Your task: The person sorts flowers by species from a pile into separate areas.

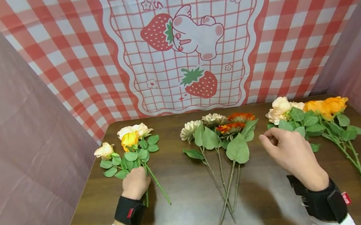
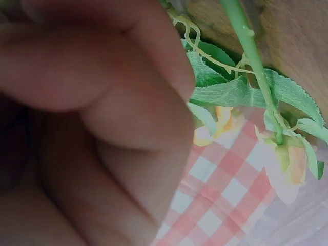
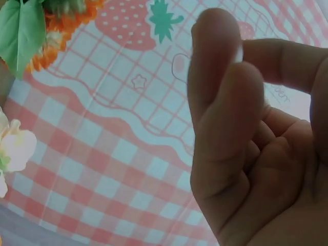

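Observation:
At the left of the table my left hand (image 1: 136, 183) is curled over the stems of several roses, seeming to grip a stem; its fingers hide the exact hold. There lie a yellow rose (image 1: 130, 139), cream roses (image 1: 141, 130) beside it and a peach rose (image 1: 104, 151) further left. A green stem (image 2: 252, 51) passes outside the fingers in the left wrist view. My right hand (image 1: 291, 152) hovers above the table with fingers loosely bent, holding nothing. It is nearest to the right-hand bunch of peach flowers (image 1: 280, 109) and orange flowers (image 1: 327, 107).
Mid-table lie long-stemmed flowers, cream ones (image 1: 191, 131) and orange ones (image 1: 231, 128), stems crossing. A wooden table (image 1: 194, 210) runs up to a red checked strawberry cloth (image 1: 191, 41). Pinkish drapes (image 1: 23, 130) hang at both sides.

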A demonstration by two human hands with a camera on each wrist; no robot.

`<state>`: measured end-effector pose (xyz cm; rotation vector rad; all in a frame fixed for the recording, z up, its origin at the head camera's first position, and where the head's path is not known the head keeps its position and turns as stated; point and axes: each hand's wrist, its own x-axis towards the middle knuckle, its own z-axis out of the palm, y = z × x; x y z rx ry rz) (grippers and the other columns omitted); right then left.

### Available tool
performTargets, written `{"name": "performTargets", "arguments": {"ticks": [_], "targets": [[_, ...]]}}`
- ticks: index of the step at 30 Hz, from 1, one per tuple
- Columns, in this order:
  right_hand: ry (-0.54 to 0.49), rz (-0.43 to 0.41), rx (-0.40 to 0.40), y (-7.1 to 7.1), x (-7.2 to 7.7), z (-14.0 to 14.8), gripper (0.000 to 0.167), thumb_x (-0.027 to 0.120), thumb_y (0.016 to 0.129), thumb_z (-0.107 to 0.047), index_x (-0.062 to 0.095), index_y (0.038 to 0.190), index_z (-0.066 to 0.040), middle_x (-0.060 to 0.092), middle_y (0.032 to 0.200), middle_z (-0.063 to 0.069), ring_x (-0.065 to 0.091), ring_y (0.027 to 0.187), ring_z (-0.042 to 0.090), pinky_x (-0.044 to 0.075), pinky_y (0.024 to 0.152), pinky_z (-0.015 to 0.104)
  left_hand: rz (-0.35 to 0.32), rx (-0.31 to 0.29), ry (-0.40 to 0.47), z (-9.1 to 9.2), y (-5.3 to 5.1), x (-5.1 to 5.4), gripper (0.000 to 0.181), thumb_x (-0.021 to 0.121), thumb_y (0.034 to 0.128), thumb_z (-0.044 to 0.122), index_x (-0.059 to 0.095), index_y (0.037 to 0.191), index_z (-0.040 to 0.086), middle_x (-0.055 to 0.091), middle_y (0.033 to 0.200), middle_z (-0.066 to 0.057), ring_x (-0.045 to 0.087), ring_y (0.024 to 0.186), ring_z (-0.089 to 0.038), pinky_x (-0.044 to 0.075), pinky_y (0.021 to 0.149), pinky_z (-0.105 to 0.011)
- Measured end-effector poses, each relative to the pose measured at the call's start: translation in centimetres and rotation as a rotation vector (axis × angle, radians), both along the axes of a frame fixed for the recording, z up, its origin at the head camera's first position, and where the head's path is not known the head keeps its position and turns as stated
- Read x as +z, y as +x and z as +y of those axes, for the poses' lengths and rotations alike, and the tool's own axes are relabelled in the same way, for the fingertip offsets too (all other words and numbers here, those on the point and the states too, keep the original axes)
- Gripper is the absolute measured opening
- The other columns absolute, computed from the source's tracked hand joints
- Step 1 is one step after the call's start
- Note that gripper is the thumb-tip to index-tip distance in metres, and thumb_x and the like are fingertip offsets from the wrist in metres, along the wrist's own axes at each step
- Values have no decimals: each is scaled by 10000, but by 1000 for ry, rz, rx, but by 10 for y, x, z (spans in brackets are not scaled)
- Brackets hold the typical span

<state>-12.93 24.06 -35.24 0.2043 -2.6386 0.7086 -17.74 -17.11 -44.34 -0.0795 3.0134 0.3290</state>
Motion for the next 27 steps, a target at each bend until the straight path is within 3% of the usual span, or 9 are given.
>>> {"name": "performTargets", "arguments": {"ticks": [5, 10, 15, 21, 27], "targets": [[21, 4, 25, -2, -6, -5, 130, 608, 975, -153, 693, 915, -76, 537, 643, -34, 389, 503, 98, 294, 498, 258, 11, -5, 15, -2, 0, 1, 144, 620, 847, 72, 597, 710, 32, 640, 711, -176, 643, 627, -334, 486, 511, -488], [40, -37, 22, -2, -10, -5, 133, 601, 976, -149, 690, 904, -80, 526, 639, -35, 392, 505, 110, 291, 499, 266, 38, -21, 103, -2, -1, 1, 209, 602, 827, 16, 520, 641, 66, 575, 656, -130, 578, 596, -271, 467, 507, -437], [58, -74, 28, -6, -11, -7, 131, 608, 971, -164, 683, 891, -91, 519, 630, -32, 402, 504, 117, 301, 505, 279, 118, -72, 177, 0, 1, 2, 291, 593, 764, -33, 435, 572, 117, 488, 575, -65, 488, 535, -211, 419, 486, -356], [75, -77, 32, -9, -12, -10, 113, 630, 958, -168, 686, 892, -96, 508, 625, -37, 407, 510, 115, 317, 501, 292, 220, -147, 194, 5, 4, 12, 327, 571, 751, -43, 384, 554, 140, 401, 548, -11, 425, 506, -171, 368, 466, -311], [86, -72, 59, -9, -14, -16, 113, 635, 956, -174, 687, 882, -107, 493, 605, -57, 404, 499, 103, 316, 491, 284, 244, -153, 231, 8, 9, 22, 373, 547, 763, -38, 343, 534, 173, 306, 539, 46, 374, 482, -126, 334, 448, -276]]}}
